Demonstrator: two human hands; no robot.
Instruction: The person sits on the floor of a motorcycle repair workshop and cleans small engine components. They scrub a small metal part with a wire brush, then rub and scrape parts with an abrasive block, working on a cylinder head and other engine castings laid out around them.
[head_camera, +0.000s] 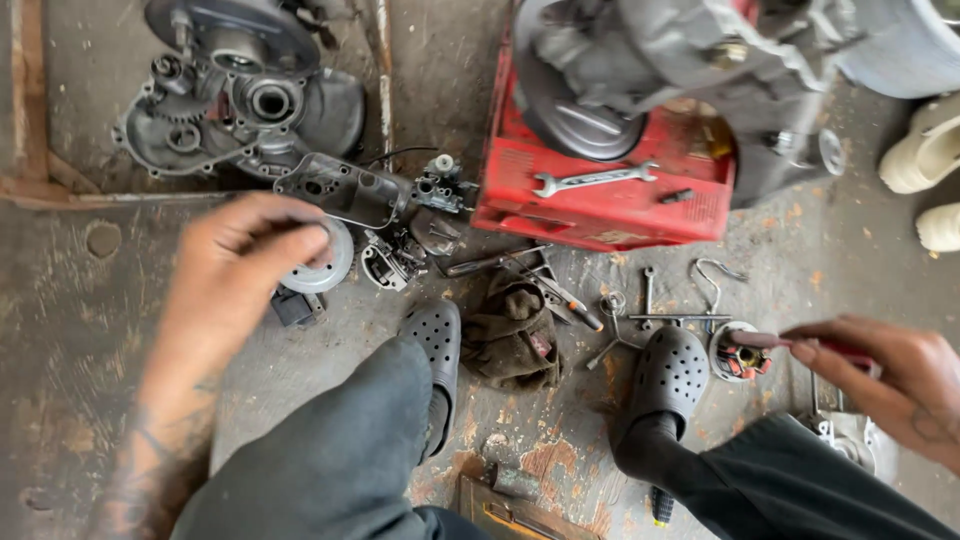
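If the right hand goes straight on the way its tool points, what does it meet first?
Probably the round wound-coil part beside the right clog: the red-handled tool in the right hand points left at it, though depth is unclear.

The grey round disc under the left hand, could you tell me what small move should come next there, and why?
Probably close the left hand on the grey disc and lift it: the fingers already rest on its rim, while the right hand holds a red-handled tool at the copper-wound part.

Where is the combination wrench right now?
The combination wrench lies flat on the red casing in the upper middle of the head view, just below the grey engine part.
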